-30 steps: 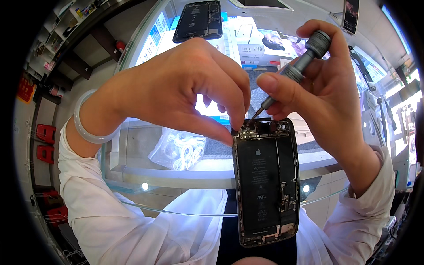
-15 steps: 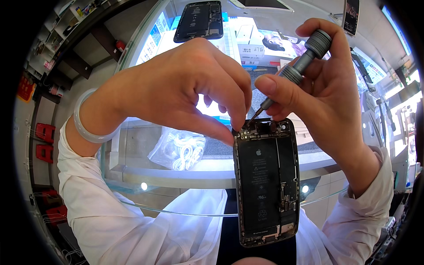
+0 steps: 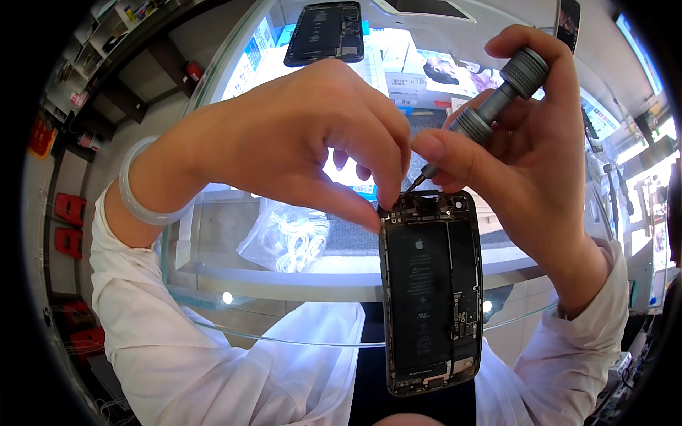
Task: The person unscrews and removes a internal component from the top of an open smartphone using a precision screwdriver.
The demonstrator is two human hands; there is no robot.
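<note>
An opened smartphone (image 3: pixel 420 298) hangs upright past the counter's near edge, its black battery and inner parts bare. Thumb and forefinger of my left hand (image 3: pixel 312 142) pinch it at the top left corner. My right hand (image 3: pixel 526 153) is closed around a grey metal screwdriver (image 3: pixel 490 106) with knurled rings. The screwdriver slants down to the left, and its thin tip meets the phone's top edge close to my left fingertips. Whether the tip sits in a screw is too small to tell.
Below my hands is a lit glass counter (image 3: pixel 284 290) with boxes inside. A clear bag of white cables (image 3: pixel 291 238) lies beneath my left wrist. Another opened phone (image 3: pixel 325 34) lies at the far side, and a white-framed device (image 3: pixel 426 8) is beyond it.
Both hands and the phone have shifted very slightly right. The screwdriver's handle has swung a little rightward, while its tip stays at the phone's top edge.
</note>
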